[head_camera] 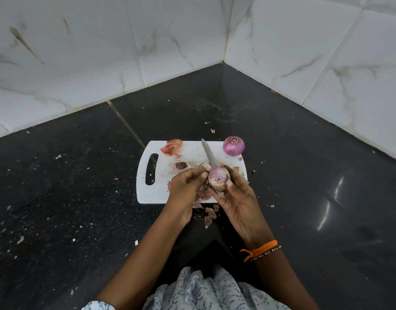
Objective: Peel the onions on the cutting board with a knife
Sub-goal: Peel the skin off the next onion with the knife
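Dark counter (pixel 80 175) in a tiled corner, white board (pixel 161 193) near the front edge with open room all around. Both hands meet over its near right part: right hand (pixel 239 204) curls around the half-peeled onion (pixel 217 181) and seems to carry the knife (pixel 209 154), blade angling up-left, handle hidden. Left hand (pixel 188 189) pinches loose skin on the onion's left flank; 1 peeled onion (pixel 233 145) sits at the far right corner.

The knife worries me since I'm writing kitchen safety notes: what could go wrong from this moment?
1. The steel knife blade juts up from behind the half-peeled purple onion held between the left hand and right hand; a slip could nick a finger.
2. The onion is held above the white plastic cutting board, so it may drop.
3. The peeled purple onion at the board's far corner could roll off.
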{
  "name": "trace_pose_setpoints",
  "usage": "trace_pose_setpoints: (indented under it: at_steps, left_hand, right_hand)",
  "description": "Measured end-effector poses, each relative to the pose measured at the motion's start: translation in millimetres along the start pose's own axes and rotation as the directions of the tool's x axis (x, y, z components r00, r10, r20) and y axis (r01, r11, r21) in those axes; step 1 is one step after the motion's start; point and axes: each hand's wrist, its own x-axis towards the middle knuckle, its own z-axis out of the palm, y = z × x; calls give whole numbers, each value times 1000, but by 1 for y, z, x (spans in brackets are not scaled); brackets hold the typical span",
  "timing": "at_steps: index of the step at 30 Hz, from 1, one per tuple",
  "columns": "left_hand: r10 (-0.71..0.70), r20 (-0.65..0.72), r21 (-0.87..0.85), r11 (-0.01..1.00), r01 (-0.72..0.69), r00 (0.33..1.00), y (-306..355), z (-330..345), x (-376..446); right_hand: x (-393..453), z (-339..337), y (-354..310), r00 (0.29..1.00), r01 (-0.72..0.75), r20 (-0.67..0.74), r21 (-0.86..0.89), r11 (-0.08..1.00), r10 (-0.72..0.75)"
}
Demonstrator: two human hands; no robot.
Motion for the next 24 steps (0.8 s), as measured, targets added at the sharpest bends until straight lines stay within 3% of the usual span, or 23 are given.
trace_pose_setpoints:
  at_steps: [12,20,24]
  left_hand:
    - [12,52,86,996,-17,999,-1,5,-1]
    - [-49,76,-73,996,55,996,2,2,1]
    - [-44,68,-75,996,49,997,1,0,3]
  right_hand:
    - [-3,1,-3,1000,-13,-4,-31,999,13]
    - [-4,2,-3,999,-48,-2,25,999,49]
    - [-3,1,-4,999,-40,-9,27,999,40]
